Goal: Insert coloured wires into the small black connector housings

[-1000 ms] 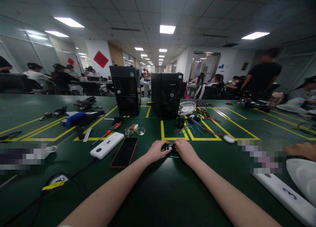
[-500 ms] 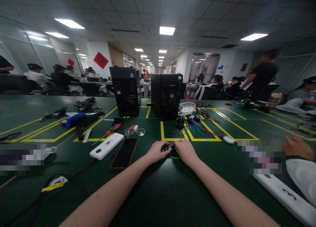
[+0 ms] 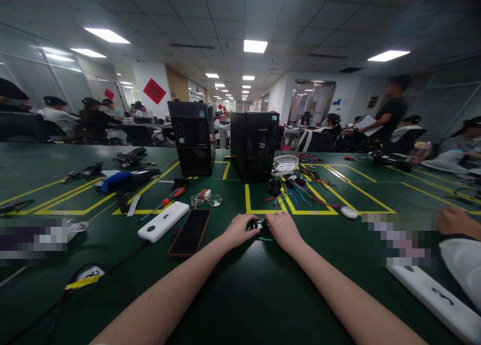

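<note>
Low over the green table (image 3: 259, 300), a small black piece (image 3: 258, 225) is being held between both hands — pinched from one side by the curled thumb and fingers of the left hand (image 3: 240, 230), and gripped from the other by the bent fingers of the right hand (image 3: 281, 230), whose tips are partly hidden. A green wire (image 3: 266, 239) is seen just below it. A dark phone (image 3: 190, 232) is laid to the left; beyond — loose coloured wires (image 3: 298, 194) are spread near a black computer tower (image 3: 259, 147).

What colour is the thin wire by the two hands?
The thin wire is bluish green, seen in the head view, the only one.
</note>
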`<action>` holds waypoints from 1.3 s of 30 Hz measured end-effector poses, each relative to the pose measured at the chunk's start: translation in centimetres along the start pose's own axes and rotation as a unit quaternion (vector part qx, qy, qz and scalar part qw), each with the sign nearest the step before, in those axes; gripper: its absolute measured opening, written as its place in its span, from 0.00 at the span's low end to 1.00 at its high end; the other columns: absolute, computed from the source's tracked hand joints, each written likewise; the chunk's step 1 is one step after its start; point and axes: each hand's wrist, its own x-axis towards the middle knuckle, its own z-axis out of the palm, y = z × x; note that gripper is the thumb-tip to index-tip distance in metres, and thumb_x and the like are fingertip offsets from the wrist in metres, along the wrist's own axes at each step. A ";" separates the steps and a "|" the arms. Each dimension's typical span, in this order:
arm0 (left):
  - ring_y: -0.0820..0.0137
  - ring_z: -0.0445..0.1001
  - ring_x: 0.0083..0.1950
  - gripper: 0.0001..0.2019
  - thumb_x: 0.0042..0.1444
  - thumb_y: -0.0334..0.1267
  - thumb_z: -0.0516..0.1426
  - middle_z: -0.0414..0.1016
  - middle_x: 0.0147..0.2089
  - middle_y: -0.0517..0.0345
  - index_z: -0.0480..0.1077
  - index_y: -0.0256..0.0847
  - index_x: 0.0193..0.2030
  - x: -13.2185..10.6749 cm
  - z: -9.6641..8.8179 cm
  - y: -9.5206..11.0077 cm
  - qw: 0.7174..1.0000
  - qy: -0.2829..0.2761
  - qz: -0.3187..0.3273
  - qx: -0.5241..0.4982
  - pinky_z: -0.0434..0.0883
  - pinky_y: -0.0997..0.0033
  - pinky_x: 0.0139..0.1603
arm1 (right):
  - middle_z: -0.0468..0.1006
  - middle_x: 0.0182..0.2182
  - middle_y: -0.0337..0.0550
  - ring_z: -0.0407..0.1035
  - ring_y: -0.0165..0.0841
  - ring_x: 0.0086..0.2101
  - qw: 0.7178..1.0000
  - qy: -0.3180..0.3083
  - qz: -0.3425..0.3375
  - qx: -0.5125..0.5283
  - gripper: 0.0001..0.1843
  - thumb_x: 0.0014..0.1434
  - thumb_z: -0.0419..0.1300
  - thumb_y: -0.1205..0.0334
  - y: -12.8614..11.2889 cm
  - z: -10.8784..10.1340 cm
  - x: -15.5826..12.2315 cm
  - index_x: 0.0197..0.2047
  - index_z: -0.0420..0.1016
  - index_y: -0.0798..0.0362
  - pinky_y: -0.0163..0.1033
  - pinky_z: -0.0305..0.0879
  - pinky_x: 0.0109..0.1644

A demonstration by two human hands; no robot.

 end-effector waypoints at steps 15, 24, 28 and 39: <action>0.62 0.68 0.51 0.19 0.50 0.40 0.59 0.71 0.50 0.53 0.67 0.42 0.50 -0.1 0.3 -0.2 1.000 0.025 0.002 -0.001 0.63 0.62 0.54 | 0.75 0.33 0.43 0.68 0.32 0.35 0.988 -0.063 -0.073 0.122 0.08 0.58 0.52 0.67 -0.5 -2.9 -0.5 0.37 0.71 0.53 0.36 0.58 0.40; 0.62 0.69 0.46 0.14 0.49 0.41 0.59 0.73 0.45 0.54 0.70 0.41 0.43 0.0 0.3 -0.2 0.999 0.034 0.002 -0.001 0.66 0.64 0.49 | 0.73 0.33 0.44 0.66 0.33 0.36 0.987 -0.035 -0.052 0.150 0.08 0.59 0.53 0.61 -1.4 -2.5 -0.6 0.37 0.71 0.53 0.38 0.60 0.42; 0.62 0.69 0.47 0.15 0.47 0.39 0.61 0.73 0.44 0.53 0.69 0.41 0.43 -0.2 0.0 0.4 0.999 0.039 0.014 -0.003 0.63 0.62 0.52 | 0.70 0.39 0.46 0.64 0.34 0.40 0.986 0.042 0.016 0.158 0.10 0.58 0.52 0.65 -1.7 -1.5 -0.6 0.43 0.70 0.53 0.40 0.59 0.45; 0.63 0.68 0.51 0.18 0.45 0.40 0.63 0.72 0.47 0.57 0.67 0.45 0.44 -0.4 0.0 1.0 0.999 0.011 0.052 0.010 0.51 0.55 0.61 | 0.70 0.39 0.46 0.63 0.36 0.42 0.972 0.088 0.076 0.204 0.04 0.55 0.52 0.69 -1.9 0.4 -0.4 0.33 0.67 0.53 0.42 0.58 0.46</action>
